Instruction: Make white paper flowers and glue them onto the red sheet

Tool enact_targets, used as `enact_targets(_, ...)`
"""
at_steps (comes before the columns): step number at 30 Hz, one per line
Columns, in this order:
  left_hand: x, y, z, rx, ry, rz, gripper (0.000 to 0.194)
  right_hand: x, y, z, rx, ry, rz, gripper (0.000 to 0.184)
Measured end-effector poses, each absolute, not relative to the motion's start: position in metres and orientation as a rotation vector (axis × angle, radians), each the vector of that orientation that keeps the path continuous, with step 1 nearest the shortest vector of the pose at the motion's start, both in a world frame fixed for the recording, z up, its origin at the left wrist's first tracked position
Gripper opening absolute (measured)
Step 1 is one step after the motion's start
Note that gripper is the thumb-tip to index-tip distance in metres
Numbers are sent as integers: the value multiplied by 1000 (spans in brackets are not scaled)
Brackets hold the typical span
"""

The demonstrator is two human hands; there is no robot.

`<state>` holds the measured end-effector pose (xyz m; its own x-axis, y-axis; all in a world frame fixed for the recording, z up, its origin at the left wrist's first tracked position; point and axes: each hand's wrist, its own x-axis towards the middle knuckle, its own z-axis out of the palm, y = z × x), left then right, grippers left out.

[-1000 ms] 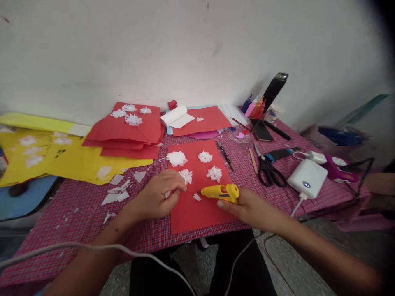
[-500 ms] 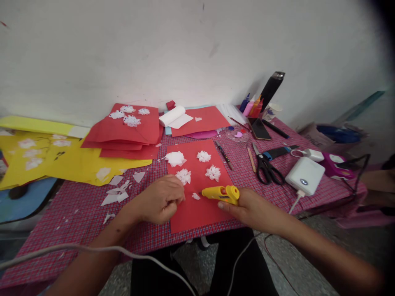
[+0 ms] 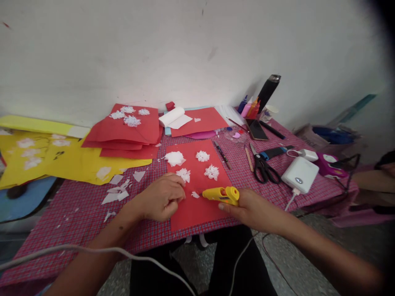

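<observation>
My right hand is wrapped round a yellow hot glue gun, its nozzle pointing left over a sheet of red paper. The tip is right beside a small torn piece of white paper on that sheet. My left hand rests at the sheet's left edge with its fingers curled; whatever they may hold is hidden. Just above it sits a crumpled white paper flower. Two more paper flowers are on the right half, and a flatter white piece is at upper left.
Paper scraps lie left, near yellow sheets and stacked red sheets. To the right are a pen, black scissors, a blue cutter and a white power bank. A cable crosses in front.
My hands and the glue gun stay almost where they were over the red paper. The view has shifted slightly, so things on the right appear a little further left.
</observation>
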<state>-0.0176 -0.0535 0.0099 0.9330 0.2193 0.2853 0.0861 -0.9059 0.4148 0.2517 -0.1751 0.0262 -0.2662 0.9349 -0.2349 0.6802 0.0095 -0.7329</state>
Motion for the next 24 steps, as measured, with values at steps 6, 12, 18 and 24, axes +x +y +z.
enact_targets(6,-18,-53,10,2666,228,428,23,252,-179,25,-1711,-1989,1119,30)
enact_targets(12,-17,-53,10,2669,228,430,21,250,-182,23,-1749,-2041,1095,27)
enact_targets(18,-17,-53,9,2667,238,432,21,247,-184,25,-1688,-2047,1102,26)
enact_targets(24,-17,-54,9,2666,237,435,22,246,-185,24,-1690,-2009,1138,26)
